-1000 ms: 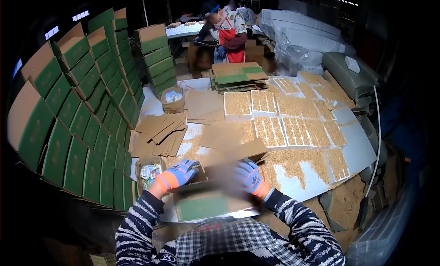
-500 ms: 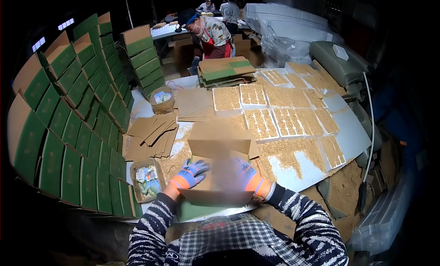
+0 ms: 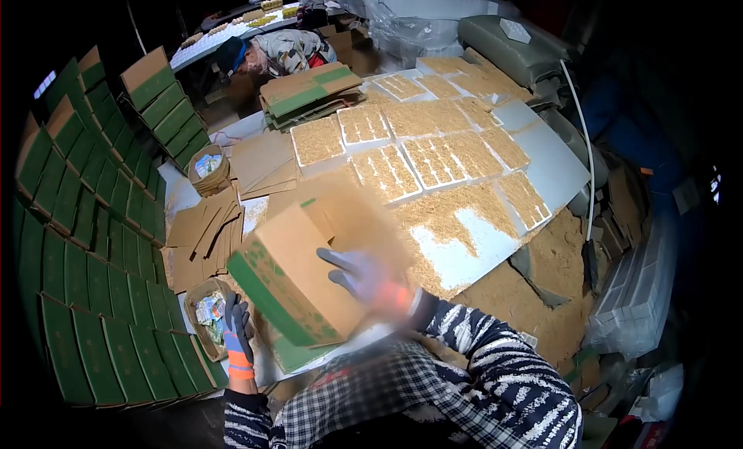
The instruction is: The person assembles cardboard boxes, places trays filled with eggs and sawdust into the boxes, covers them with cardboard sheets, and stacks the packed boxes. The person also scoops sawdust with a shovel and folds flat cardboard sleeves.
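Note:
A brown cardboard box with green printed sides (image 3: 298,267) is tilted above the near part of the table. My right hand (image 3: 370,283), blurred, lies against the box's right side with some fingers stretched over the cardboard; whether it grips an edge is hidden. To the left of the box, my left hand (image 3: 237,337) is upright with its fingers apart, holding nothing. It is beside a basket of small printed packets (image 3: 207,314). Both hands wear grey gloves with orange cuffs. Under the box lies a flat green piece (image 3: 298,355).
Stacked green boxes (image 3: 93,294) line the left. Loose cardboard sheets (image 3: 203,236) and a second basket (image 3: 207,170) lie behind. White trays with sawdust-like material (image 3: 445,161) cover the table's middle. A co-worker (image 3: 282,53) bends behind a flattened cardboard stack (image 3: 309,89).
The box has been raised and tilted leftward. My left hand has let go of it and moved left beside the basket. The view has turned, and the co-worker bends lower.

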{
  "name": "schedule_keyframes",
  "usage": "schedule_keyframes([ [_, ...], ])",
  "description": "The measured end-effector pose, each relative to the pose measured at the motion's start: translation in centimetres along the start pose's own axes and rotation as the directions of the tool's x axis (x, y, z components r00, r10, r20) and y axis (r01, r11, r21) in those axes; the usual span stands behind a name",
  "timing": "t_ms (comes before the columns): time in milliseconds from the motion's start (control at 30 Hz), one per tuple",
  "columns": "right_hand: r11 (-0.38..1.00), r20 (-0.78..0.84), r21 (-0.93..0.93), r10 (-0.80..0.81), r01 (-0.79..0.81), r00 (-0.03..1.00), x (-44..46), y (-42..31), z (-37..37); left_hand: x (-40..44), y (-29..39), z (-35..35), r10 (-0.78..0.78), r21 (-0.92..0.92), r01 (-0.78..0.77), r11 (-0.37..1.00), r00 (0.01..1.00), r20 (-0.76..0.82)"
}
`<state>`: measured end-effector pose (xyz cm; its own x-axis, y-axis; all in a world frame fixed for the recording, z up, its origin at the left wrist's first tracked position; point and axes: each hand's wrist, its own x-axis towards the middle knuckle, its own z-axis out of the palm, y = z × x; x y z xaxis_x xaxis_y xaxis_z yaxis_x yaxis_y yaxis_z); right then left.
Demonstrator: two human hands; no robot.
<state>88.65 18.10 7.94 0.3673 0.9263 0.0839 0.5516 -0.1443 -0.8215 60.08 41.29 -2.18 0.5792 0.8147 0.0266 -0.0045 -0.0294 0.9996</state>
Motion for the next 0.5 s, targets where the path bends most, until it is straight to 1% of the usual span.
schedule_keyframes([
  [33,0.974,-0.128,0.196,0.143,-0.116,0.981,-1.2,-1.4,0.5,-0.4,4.3,0.9,-0.006,-0.009,0.007,1.0,0.989,0.146],
  [67,0.915,-0.137,0.402,0.108,-0.044,0.985,-1.4,2.8,5.4,-0.3,8.4,2.1,-0.012,0.022,0.007,1.0,0.97,0.244],
  [100,0.801,-0.147,0.598,0.073,0.03,0.986,-1.6,6.8,10.1,0.0,11.2,3.5,-0.021,0.073,0.002,0.997,0.965,0.261],
  [133,0.651,-0.156,0.753,0.037,0.094,0.987,-1.8,10.8,14.9,0.3,14.0,4.8,-0.03,0.123,-0.005,0.992,0.96,0.277],
  [167,0.647,0.04,0.76,0.033,-0.052,0.999,-2.4,12.7,15.9,0.9,12.1,5.0,-0.053,0.247,-0.03,0.968,0.944,0.324],
  [200,0.659,0.235,0.726,0.028,-0.195,0.972,-2.9,14.5,16.9,1.6,8.6,5.0,-0.084,0.367,-0.061,0.928,0.926,0.367],
  [233,0.456,0.5,0.744,0.108,-0.489,0.86,-3.8,14.5,14.7,1.9,6.5,4.8,-0.117,0.477,-0.101,0.873,0.906,0.406],
  [267,0.218,0.731,0.643,0.113,-0.735,0.673,-3.8,13.7,11.6,0.8,6.2,6.4,-0.129,0.68,-0.249,0.689,0.882,0.453],
  [300,0.204,0.72,0.654,0.126,-0.728,0.682,-3.6,14.2,9.0,-0.5,5.5,7.0,-0.269,0.721,-0.183,0.669,0.844,0.464],
  [333,0.272,0.585,0.73,0.227,-0.627,0.779,-3.2,15.7,6.0,-2.0,7.6,8.5,-0.266,0.747,-0.283,0.601,0.811,0.521],
  [367,0.384,0.363,0.78,0.366,-0.494,0.857,-2.1,18.0,3.2,-2.9,6.1,7.8,-0.446,0.838,-0.267,0.476,0.748,0.492],
  [400,0.525,0.085,0.769,0.482,-0.366,0.872,-0.1,21.1,-0.1,-3.2,8.7,9.3,-0.43,0.737,-0.244,0.63,0.681,0.593],
  [433,0.624,-0.157,0.729,0.553,-0.283,0.818,1.9,24.1,-2.9,-3.2,8.7,9.4,-0.379,0.615,-0.251,0.747,0.599,0.705],
  [467,0.645,-0.306,0.728,0.61,-0.234,0.731,3.8,27.0,-4.8,-3.5,7.8,9.1,-0.393,0.606,-0.258,0.752,0.564,0.727],
  [500,0.481,-0.204,0.84,0.707,-0.249,0.678,5.1,30.4,-5.9,-3.8,6.7,8.8,-0.403,0.596,-0.266,0.757,0.528,0.747],
])
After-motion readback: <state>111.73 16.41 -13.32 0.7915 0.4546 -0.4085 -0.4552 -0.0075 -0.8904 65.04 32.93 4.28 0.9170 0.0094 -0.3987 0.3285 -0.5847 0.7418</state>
